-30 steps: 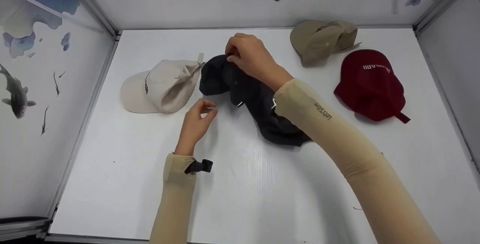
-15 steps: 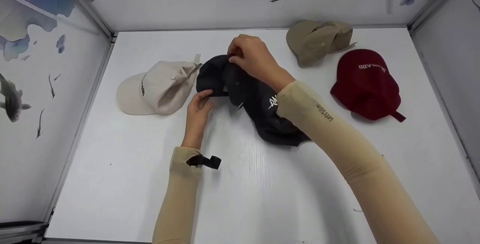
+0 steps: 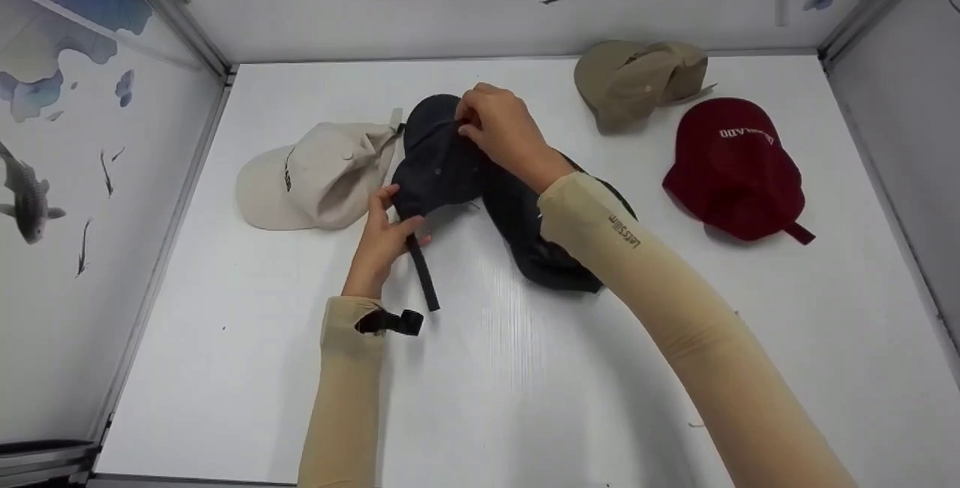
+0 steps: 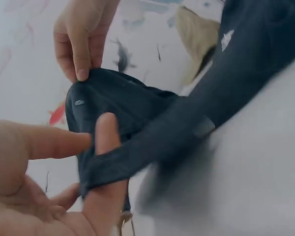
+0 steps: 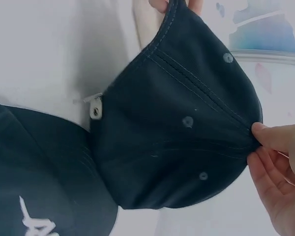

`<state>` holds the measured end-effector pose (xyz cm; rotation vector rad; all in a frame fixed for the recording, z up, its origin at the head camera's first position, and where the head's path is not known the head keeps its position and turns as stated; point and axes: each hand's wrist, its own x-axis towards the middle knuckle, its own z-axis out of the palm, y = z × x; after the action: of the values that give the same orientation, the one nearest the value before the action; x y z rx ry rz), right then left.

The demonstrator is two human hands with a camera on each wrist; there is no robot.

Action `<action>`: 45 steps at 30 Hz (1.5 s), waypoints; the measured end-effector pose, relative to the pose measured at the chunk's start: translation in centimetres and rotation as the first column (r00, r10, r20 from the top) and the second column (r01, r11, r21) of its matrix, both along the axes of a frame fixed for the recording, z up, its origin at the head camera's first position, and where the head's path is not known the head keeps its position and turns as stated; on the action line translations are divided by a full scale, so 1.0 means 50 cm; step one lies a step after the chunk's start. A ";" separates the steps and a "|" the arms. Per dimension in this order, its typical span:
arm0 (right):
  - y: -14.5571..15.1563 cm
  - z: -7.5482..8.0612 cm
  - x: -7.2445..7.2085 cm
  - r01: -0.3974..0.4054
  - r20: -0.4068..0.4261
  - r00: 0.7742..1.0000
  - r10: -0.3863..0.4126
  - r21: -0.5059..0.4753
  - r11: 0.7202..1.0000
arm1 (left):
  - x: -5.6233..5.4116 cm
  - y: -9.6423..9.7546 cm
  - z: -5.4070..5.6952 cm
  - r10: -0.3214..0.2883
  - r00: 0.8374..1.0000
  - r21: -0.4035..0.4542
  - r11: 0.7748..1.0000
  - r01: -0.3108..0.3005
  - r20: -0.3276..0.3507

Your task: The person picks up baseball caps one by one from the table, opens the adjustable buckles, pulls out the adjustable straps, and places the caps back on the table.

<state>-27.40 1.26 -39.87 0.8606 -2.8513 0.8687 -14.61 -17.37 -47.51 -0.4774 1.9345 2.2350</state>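
A navy baseball cap (image 3: 442, 165) is held up between both hands. My right hand (image 3: 502, 128) pinches the top of its crown with thumb and fingertips, clearly seen in the right wrist view. At the cap's lower left edge, my left hand (image 3: 379, 240) holds the rim near the back strap (image 3: 424, 278), which dangles past the fingers. In the left wrist view a finger (image 4: 108, 132) lies behind the dark band. Partly under the right forearm lies a second, black cap (image 3: 525, 248); its white emblem (image 5: 38, 223) shows in the right wrist view.
A cream cap (image 3: 337, 173) lies just left of the navy one. Toward the back right are a khaki cap (image 3: 637, 86) and a dark red cap (image 3: 735, 173). White panels with printed fish (image 3: 30, 195) enclose the white table (image 3: 225, 383).
The left hand has come up to the navy cap's edge and taken hold there. The cap has turned, so its brim now points away and its strap hangs down.
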 end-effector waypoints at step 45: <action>0.369 -0.043 0.099 -0.105 0.154 0.984 0.086 0.119 0.987 | 0.033 0.069 0.020 -0.415 0.907 -0.623 0.693 0.364 0.067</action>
<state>-22.45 19.74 -42.00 0.9943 -3.0449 0.8005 -12.98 -13.95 -46.50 -0.0133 2.5152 1.3303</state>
